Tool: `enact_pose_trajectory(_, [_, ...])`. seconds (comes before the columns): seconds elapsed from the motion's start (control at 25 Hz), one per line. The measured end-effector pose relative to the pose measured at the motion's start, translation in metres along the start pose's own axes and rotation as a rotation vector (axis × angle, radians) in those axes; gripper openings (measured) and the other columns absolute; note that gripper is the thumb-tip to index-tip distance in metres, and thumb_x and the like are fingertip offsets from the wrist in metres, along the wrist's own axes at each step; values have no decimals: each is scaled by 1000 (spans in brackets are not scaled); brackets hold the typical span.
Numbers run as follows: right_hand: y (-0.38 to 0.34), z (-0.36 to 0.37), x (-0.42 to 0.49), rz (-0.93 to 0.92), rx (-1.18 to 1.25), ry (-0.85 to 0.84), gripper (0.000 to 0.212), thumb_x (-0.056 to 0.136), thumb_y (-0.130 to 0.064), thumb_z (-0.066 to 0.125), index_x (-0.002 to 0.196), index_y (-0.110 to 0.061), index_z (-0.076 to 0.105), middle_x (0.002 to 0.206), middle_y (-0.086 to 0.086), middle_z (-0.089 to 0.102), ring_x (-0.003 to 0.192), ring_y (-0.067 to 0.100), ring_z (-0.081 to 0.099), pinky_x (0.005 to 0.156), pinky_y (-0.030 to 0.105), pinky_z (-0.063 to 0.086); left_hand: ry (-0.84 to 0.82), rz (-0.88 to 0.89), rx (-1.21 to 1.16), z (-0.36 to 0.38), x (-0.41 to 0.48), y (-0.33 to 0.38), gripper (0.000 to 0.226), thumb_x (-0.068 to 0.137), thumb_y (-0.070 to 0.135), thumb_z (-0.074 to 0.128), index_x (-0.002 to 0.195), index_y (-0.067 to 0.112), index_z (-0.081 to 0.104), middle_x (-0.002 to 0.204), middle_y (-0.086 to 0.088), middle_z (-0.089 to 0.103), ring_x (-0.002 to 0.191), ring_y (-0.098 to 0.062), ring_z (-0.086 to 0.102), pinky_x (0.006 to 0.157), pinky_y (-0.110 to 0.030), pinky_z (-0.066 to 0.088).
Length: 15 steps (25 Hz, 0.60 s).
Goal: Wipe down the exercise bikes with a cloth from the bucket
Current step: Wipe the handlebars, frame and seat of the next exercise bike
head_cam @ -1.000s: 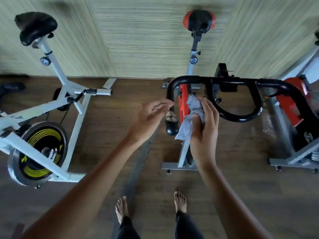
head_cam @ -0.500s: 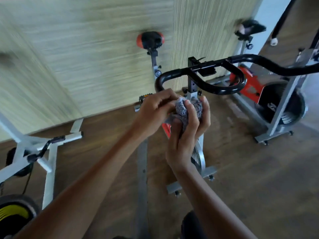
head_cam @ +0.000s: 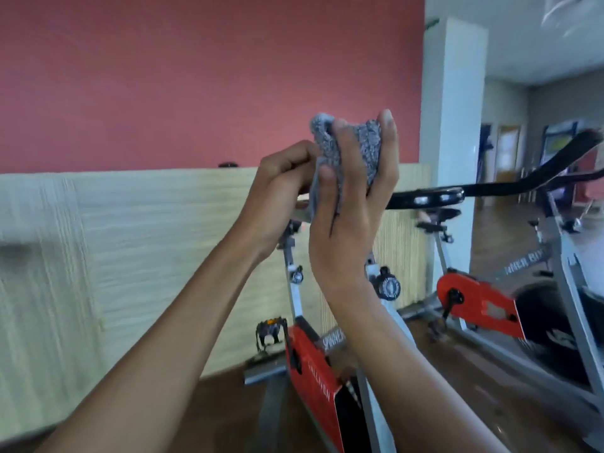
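Speckled grey cloth (head_cam: 366,148); red-panelled bike (head_cam: 313,374)

To the left of your left hand (head_cam: 281,191) the air is open, in front of the dull red upper wall (head_cam: 196,76) and the pale wood-grain panelling (head_cam: 130,256) below it. Directly beneath both wrists stands the red and grey exercise bike (head_cam: 310,371), its grey posts close to your forearms. Just right of your right hand (head_cam: 353,217), which grips the speckled grey cloth (head_cam: 366,152) together with the left, a glossy black handlebar (head_cam: 451,194) bars that side at hand level. Behind it stand a white square pillar (head_cam: 451,125) and a second grey-framed bike with a red chain guard (head_cam: 477,302). Bare brown floor (head_cam: 441,403) lies between the bikes.
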State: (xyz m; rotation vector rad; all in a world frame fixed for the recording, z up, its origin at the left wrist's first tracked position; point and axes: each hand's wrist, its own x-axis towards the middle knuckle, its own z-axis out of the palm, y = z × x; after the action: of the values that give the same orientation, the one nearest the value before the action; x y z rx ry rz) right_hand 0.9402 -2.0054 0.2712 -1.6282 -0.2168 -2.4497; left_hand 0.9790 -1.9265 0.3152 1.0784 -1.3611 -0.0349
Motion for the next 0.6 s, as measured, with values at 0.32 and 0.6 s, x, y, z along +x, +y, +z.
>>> enact_pose_trajectory(0.32, [37, 29, -41, -115, 48, 123, 29, 107, -17, 41, 134, -14, 49, 150, 15, 24, 148, 27, 23, 112, 61, 36, -16, 78, -38, -8, -1, -12, 33, 97, 18, 41, 102, 16, 74, 103, -9, 74, 99, -15, 66, 92, -34, 50])
enact_pose_trajectory(0.6, [55, 38, -49, -222, 82, 125, 28, 108, -18, 40, 135, -16, 48, 152, -2, 21, 152, 19, 16, 114, 61, 33, 36, 142, -90, -9, 3, -23, 35, 86, 23, 44, 101, 11, 73, 106, -11, 73, 109, -26, 65, 104, -49, 44])
